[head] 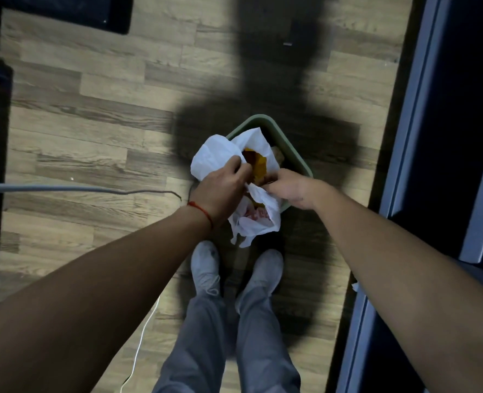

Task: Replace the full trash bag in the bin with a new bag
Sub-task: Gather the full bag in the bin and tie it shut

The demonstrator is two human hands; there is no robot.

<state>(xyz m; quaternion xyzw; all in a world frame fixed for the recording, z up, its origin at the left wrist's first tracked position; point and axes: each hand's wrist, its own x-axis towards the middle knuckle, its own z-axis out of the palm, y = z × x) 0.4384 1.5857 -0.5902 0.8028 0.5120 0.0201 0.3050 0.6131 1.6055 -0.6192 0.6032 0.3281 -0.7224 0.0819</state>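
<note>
A pale green bin (274,129) stands on the wood floor just ahead of my feet. A white trash bag (214,154) fills it, its mouth gathered above the rim, with orange and brown rubbish (256,160) showing inside. My left hand (220,191) grips the bag's left edge, a red thread on its wrist. My right hand (291,190) pinches the bag's right edge over the bin's near corner. A loose flap of the bag (256,225) with red print hangs down the bin's front, towards my shoes.
A grey cable (78,189) runs across the floor from the left to just beside the bin. A thin white cord (141,336) lies by my left leg. Dark furniture (447,137) lines the right side, and a dark mat (64,9) sits at top left.
</note>
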